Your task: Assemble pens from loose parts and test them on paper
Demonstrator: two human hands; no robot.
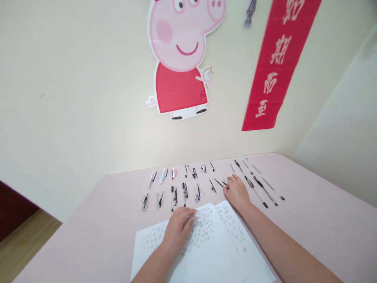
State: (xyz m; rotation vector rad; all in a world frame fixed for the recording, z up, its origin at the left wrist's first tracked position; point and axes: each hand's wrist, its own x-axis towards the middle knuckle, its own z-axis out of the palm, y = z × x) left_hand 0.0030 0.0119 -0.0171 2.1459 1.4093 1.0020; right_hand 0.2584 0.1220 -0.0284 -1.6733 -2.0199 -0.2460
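My left hand (179,228) lies on an open white notebook (206,251) covered with small handwriting, its fingers curled and pressing the page flat. My right hand (236,192) reaches past the notebook's top right corner, fingers together on a thin black pen part (219,182) lying on the pink table (103,220). Several pens and pen parts (173,188) lie in rows beyond the notebook. More whole black pens (259,186) lie just right of my right hand.
The table stands against a cream wall with a cartoon pig cut-out (182,59) and a red banner (279,59) with pale characters. Wooden floor (20,239) shows at the lower left. Bare tabletop lies to the right of the pens.
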